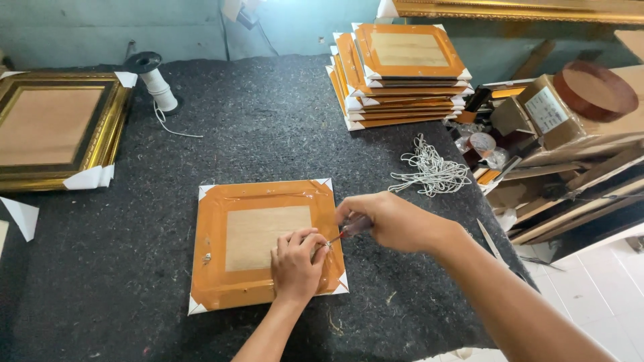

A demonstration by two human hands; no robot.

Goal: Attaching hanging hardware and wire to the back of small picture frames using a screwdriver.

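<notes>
We're seeing open felt table (268,127) left and above the wrapped frame (265,241); cord bundle (433,171), frame stack (402,74) and box clutter (557,134) are blocking the right.

A dark felt-covered table (268,121) stands against a pale green wall (100,27); white tiled floor (604,288) at right.

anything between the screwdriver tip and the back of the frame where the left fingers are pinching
Nothing visible. The screwdriver in the right hand points straight at the spot on the frame, where the left hand pinches something too small to identify.
</notes>
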